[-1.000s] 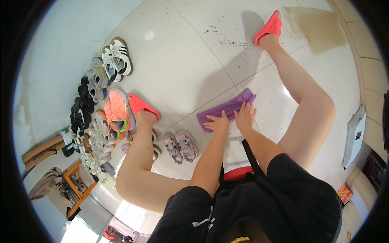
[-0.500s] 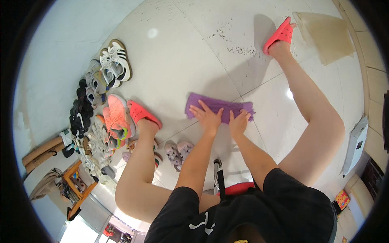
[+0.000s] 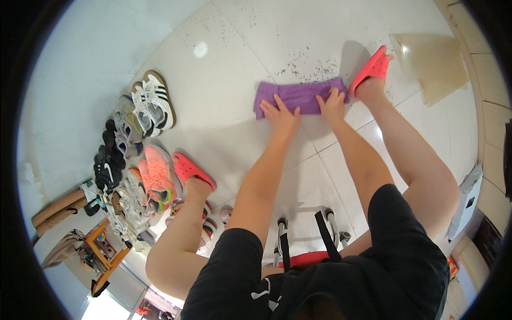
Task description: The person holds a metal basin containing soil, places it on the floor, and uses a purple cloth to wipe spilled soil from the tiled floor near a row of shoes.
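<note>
A purple cloth (image 3: 304, 97) lies spread flat on the pale tiled floor (image 3: 224, 106), just short of a patch of dark specks (image 3: 304, 68). My left hand (image 3: 284, 118) presses on its left part, fingers spread. On the right part rests my right hand (image 3: 333, 106), its thumb apart from the fingers and the fingertips slightly bent against the fabric. Both arms reach far forward. The cloth's right end lies close to the red slipper (image 3: 370, 72) on my right foot.
Rows of shoes (image 3: 154, 104) line the left wall, near the red slipper (image 3: 193, 170) on my left foot. A translucent tan sheet (image 3: 432, 66) lies at the far right. Below me is a red seat (image 3: 309, 259) with metal legs. A grey-white package (image 3: 466, 202) stands at right.
Both hands have pushed the purple cloth forward and slightly right, up to the dark specks. My arms are stretched further, and more of the seat's metal legs shows.
</note>
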### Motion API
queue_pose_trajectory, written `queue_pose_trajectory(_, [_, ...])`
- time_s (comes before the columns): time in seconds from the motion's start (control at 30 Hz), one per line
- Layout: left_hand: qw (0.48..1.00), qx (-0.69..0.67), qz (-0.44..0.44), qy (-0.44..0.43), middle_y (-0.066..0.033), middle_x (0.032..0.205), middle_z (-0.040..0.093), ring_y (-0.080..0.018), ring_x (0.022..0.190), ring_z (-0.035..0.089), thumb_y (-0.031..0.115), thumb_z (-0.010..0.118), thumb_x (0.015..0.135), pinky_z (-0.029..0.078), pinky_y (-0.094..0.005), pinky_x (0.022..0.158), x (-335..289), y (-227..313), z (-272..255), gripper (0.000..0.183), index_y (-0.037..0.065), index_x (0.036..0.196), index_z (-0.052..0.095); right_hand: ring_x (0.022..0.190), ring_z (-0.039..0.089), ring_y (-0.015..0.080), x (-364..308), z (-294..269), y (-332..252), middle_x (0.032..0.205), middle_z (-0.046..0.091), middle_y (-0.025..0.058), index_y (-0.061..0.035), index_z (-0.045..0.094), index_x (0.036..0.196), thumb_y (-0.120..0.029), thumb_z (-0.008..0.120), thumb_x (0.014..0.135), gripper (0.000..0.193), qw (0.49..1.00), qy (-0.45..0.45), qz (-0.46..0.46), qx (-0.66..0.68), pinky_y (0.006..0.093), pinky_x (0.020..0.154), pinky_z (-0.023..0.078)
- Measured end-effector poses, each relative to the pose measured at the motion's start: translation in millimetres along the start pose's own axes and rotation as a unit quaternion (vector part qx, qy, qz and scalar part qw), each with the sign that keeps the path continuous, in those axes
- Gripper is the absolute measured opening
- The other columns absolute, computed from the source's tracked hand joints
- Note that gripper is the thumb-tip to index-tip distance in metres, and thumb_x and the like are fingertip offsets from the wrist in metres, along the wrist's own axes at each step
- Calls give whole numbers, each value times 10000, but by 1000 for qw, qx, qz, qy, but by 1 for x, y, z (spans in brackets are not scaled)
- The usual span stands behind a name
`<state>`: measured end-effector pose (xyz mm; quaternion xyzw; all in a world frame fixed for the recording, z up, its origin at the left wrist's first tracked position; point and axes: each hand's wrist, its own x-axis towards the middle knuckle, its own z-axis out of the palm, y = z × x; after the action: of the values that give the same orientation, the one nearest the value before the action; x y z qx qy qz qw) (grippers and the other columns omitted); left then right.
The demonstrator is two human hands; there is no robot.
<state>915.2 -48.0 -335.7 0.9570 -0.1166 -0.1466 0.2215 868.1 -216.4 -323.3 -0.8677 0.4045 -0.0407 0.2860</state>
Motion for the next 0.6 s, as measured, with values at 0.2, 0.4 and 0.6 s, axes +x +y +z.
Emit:
queue_pose_trajectory(0.2, [998,41,9,-41,-446,1492,54,-582,1405,62,530,618,856,145,-597,1144,-77,-33,-5,971,3,1527,153,1013,562,446,-60,-3,21,1128,499,254,-47,468,1152,-278,779,785,533,997,-70,41,-9,493,861,490])
queue_pose_trajectory(0.4, [975,29,-34,-220,-392,1527,75,-525,1429,104,572,604,854,160,-532,1169,-88,-54,-46,971,73,1547,142,1185,500,388,-101,-22,-16,1208,474,194,-92,403,1331,-260,757,785,671,960,-200,167,-99,490,934,485])
queue_pose_trajectory(0.6, [987,20,-11,-159,-386,1518,144,-482,1442,131,599,586,849,160,-471,1187,-69,-38,-101,1009,10,1532,135,1311,389,399,-120,-31,-73,1412,385,235,-84,288,1490,-252,671,809,800,965,-188,177,-45,502,1078,369])
